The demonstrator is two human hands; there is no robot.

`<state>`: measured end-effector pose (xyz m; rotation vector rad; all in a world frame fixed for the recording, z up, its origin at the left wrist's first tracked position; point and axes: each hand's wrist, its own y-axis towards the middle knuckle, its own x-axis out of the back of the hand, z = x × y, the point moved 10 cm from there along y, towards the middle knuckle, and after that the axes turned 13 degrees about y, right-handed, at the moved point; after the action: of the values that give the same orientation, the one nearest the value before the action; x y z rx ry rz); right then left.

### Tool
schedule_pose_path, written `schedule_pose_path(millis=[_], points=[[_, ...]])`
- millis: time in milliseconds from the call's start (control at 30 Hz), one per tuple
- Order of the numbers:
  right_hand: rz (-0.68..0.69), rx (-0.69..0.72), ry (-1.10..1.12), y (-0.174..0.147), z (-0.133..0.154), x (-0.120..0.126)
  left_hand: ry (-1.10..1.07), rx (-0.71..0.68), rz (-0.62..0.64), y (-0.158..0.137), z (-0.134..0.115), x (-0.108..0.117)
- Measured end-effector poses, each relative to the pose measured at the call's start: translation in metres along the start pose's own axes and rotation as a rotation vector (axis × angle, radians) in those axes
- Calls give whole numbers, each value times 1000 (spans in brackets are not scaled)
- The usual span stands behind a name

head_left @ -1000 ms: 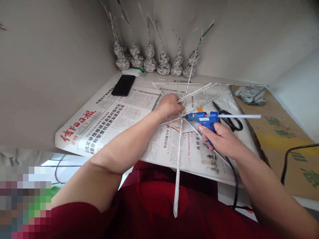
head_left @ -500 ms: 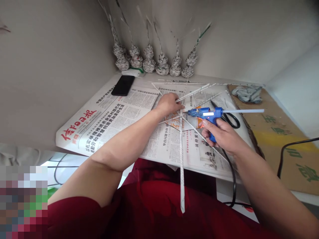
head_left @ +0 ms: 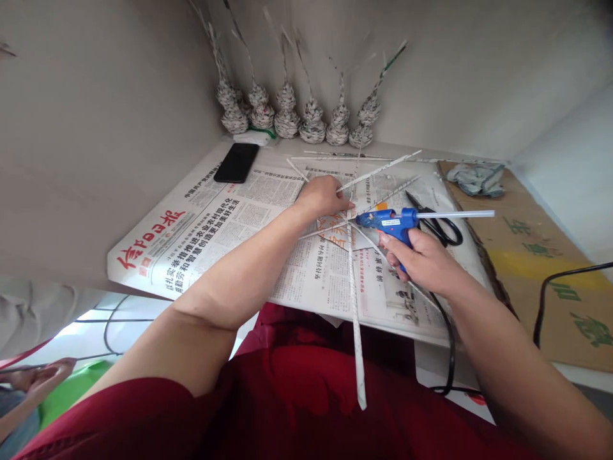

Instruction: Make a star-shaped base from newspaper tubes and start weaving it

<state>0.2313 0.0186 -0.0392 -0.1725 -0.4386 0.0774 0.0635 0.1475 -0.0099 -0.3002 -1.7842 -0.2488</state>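
Note:
My right hand [head_left: 425, 257] is wrapped round the grip of a blue hot glue gun [head_left: 390, 221]. A clear glue stick [head_left: 457, 214] juts from its back end. The nozzle is at the point where several thin rolled-paper sticks [head_left: 357, 338] cross in a star shape. One of these sticks hangs over the table's front edge. Pinched beside the crossing, my left hand [head_left: 325, 197] presses on the sticks; its fingertips are partly hidden. Beneath the crossing lies a card with orange lettering [head_left: 335, 237].
Newspaper [head_left: 239, 223] covers the table. Black scissors [head_left: 446, 231] lie behind the glue gun, a crumpled rag [head_left: 476, 180] on cardboard [head_left: 541, 255] at right. A phone [head_left: 236, 162] and several woven paper gourds [head_left: 313, 124] stand behind. Another person's hand [head_left: 48, 378] shows lower left.
The glue gun has shifted left and its nozzle is closer to the crossing. The hanging stick's lower end has swung slightly right. My left hand has hardly moved.

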Motion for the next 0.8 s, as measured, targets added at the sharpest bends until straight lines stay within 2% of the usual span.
schedule_pose_path(millis=[233, 367, 633, 800], points=[[2, 51, -205, 1, 11, 3, -48, -27, 37, -5, -3, 2], [-15, 30, -316, -1, 20, 6, -61, -44, 56, -4, -4, -1], [-14, 27, -294, -4, 23, 2, -52, -30, 69, -4, -3, -2], [-62, 53, -299, -7, 31, 16, -47, -30, 71, -2, -2, -3]])
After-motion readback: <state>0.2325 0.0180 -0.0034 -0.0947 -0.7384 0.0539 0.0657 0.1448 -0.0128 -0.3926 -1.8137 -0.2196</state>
